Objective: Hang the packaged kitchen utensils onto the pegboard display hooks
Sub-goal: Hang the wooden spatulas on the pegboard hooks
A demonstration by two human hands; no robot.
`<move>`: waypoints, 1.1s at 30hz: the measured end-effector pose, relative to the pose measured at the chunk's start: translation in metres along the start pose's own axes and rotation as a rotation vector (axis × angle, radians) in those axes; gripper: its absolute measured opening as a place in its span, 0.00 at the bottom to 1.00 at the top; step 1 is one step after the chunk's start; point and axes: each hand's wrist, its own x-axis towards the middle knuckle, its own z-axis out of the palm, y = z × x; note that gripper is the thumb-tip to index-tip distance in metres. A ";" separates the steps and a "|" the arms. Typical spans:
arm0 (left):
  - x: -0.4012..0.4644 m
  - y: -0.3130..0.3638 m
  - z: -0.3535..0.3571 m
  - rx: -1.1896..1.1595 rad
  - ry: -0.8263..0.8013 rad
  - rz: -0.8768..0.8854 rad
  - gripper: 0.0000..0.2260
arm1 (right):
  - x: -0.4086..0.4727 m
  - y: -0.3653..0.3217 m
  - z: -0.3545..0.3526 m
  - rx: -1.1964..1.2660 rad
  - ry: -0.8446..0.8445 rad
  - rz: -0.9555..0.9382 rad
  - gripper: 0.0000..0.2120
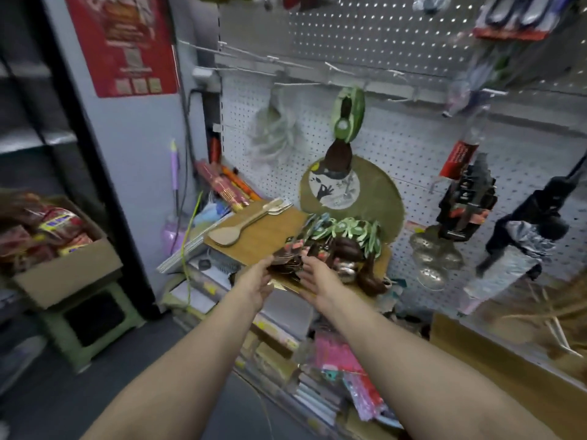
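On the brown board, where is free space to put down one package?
Bare patch: the brown board between the wooden spoons and the green-leaf package pile. Crowded: the near right part, where both hands, left hand and right hand, reach the pile.

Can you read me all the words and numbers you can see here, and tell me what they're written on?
No text here can be read, because the picture is too blurred.
Red poster on the wall: printed lines and small squares, all blurred.
Red tag on a hanging package: white print, too small to read.
Black packages on the pegboard: pale markings, unreadable.
Round label on the olive mat: only a dark hand shape shows.
Wrappers in the cardboard box: blurred.
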 end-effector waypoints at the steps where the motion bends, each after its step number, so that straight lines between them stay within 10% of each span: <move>1: 0.011 0.005 -0.007 -0.023 0.024 0.002 0.14 | 0.014 0.001 0.010 0.002 0.004 0.005 0.21; 19: 0.249 0.156 -0.047 0.093 0.161 -0.003 0.10 | 0.248 -0.063 0.168 0.030 -0.007 0.199 0.22; 33: 0.419 0.203 -0.004 0.459 -0.107 -0.228 0.08 | 0.369 -0.050 0.222 0.199 0.262 0.290 0.07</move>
